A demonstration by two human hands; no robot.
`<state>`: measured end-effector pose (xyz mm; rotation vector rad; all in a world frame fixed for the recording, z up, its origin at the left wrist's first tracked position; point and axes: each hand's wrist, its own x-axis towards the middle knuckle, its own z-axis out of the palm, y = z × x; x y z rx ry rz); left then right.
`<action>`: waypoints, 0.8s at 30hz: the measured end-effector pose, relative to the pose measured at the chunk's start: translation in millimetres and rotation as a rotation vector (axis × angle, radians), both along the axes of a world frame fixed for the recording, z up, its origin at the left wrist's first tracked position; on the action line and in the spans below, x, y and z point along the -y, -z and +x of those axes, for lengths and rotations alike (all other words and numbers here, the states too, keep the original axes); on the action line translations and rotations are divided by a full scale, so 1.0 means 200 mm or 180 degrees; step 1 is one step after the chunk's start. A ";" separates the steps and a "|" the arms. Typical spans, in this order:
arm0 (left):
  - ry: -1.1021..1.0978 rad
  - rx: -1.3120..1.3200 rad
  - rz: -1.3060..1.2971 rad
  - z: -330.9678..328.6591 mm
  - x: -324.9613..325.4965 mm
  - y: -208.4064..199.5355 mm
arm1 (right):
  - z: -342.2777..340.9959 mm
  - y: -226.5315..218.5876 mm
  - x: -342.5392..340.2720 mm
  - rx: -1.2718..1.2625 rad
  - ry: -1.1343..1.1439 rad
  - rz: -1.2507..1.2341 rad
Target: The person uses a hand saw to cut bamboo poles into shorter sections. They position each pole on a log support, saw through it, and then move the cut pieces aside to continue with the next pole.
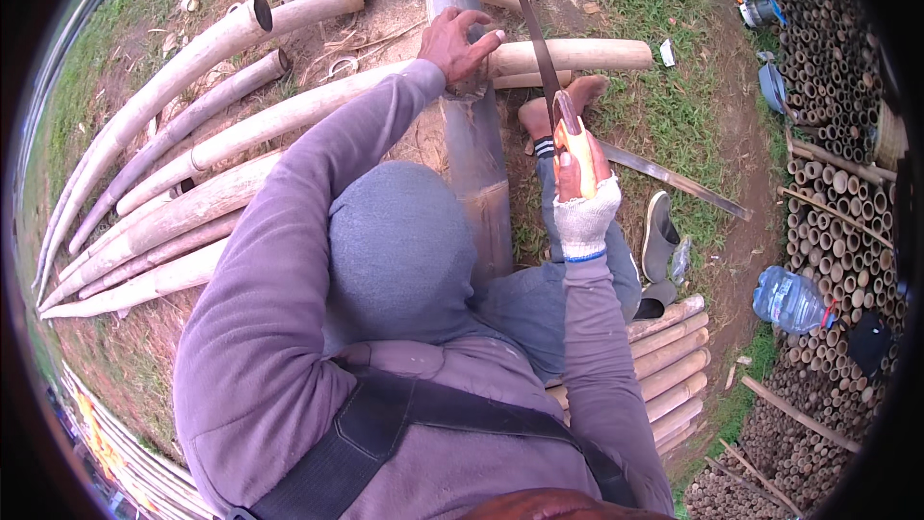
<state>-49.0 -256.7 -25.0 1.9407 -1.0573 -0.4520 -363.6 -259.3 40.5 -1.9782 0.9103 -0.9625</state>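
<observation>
Handsaw (pixel 548 63) pointing forward-left, bamboo pole (pixel 597 55) lying crosswise

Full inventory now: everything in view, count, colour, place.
Saw: one, dark blade, orange handle, upper centre
Thick bamboo: one, grey, upper centre
Bamboo poles: many, pale to brown, left and upper centre
Flat strip: one, grey, centre right
Shoes: two, grey, centre right
Slats: several, tan, lower right
Bottle: one, clear, red-capped, far right
Cut tubes: uncountable, brown, far right
Grass: patches, green, left and right
Strap: one, black, across chest
Sleeves: two, purple, left and right
Trousers: one pair, grey, centre
Bare foot: one, right of thick bamboo
Left hand: one, bare, on thick bamboo
Right hand: one, white-gloved, holding the saw
</observation>
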 end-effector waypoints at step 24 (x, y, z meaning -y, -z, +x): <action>0.0363 0.1279 0.1951 0.29 -0.73 0.08 | 0.03 -0.10 -0.07 -0.0055 0.0164 0.1118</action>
